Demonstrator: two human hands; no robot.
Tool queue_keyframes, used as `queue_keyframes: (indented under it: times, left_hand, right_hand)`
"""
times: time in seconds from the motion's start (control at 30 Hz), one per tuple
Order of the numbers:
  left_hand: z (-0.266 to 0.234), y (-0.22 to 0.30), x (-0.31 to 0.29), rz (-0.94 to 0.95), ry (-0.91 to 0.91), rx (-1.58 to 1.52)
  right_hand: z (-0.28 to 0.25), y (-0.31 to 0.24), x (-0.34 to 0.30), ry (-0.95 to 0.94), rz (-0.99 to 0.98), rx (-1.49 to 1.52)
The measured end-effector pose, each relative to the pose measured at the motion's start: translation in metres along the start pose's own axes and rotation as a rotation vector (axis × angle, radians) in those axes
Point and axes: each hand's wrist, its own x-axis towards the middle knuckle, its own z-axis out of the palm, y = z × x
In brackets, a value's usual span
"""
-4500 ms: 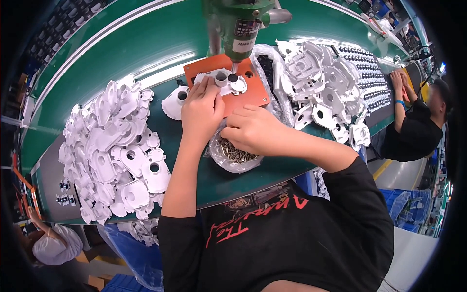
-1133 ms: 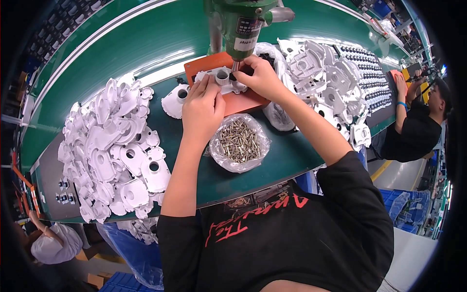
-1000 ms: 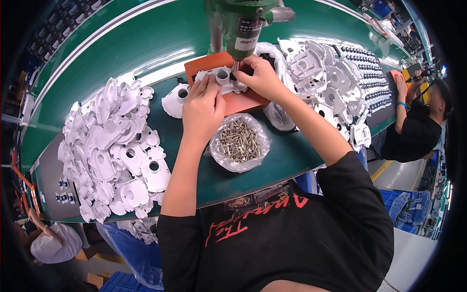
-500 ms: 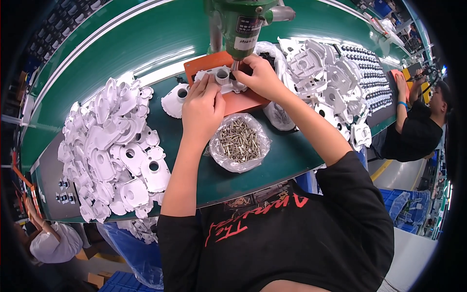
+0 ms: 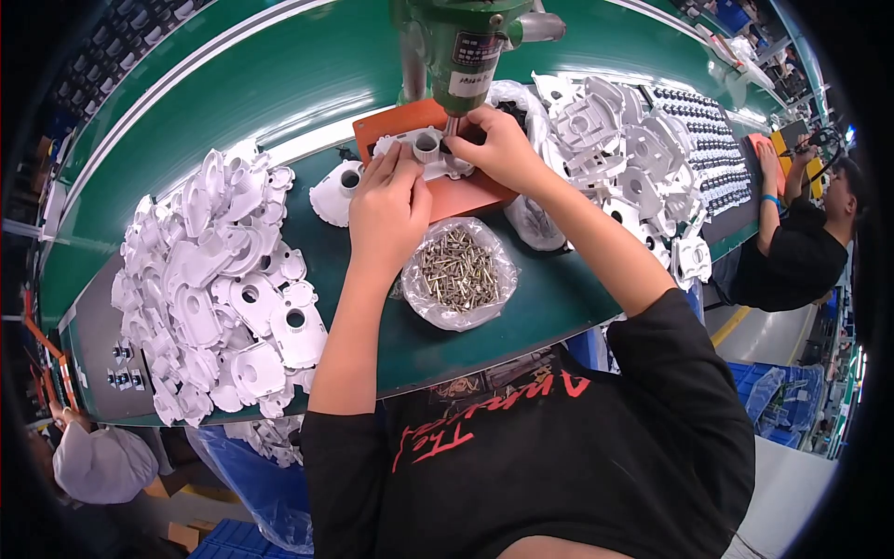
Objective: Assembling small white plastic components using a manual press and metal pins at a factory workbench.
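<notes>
A white plastic part point(image 5: 421, 153) lies on an orange mat point(image 5: 463, 194) under a hanging green power screwdriver point(image 5: 463, 45). My left hand point(image 5: 387, 203) presses on the part's near left side, fingers flat on it. My right hand point(image 5: 494, 147) grips the part's right end beside the screwdriver tip, its fingers pinched there; whether it holds a screw is hidden. A clear bag of metal screws point(image 5: 457, 270) sits open just in front of the mat, between my forearms.
A big heap of white plastic parts point(image 5: 209, 293) fills the green bench point(image 5: 279, 65) at left; another heap point(image 5: 619, 158) lies right. One white part point(image 5: 336, 191) rests left of the mat. A person in black point(image 5: 792, 252) works at far right.
4.5 s ago my right hand was over the screw bag; it moved up to the part under the screwdriver and has stayed there. The left hand has hardly moved.
</notes>
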Motion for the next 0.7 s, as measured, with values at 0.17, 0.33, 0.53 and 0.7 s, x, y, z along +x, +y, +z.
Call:
queue_keyframes:
  times: [0.17,0.33,0.53,0.7]
  left_hand:
    - [0.001,-0.001,0.000,0.008,-0.004,0.006]
    - [0.000,0.001,0.000,0.001,0.007,-0.009]
    - [0.001,-0.002,-0.001,0.032,0.002,-0.006]
    - [0.002,-0.003,-0.001,0.021,0.018,-0.013]
  right_hand:
    - [-0.002,0.001,0.001,-0.025,-0.139,-0.132]
    - [-0.003,-0.002,-0.005,0.013,-0.198,-0.297]
    - [-0.012,-0.023,-0.040,-0.075,-0.272,-0.531]
    - [-0.044,-0.022,-0.038,-0.041,-0.294,-0.357]
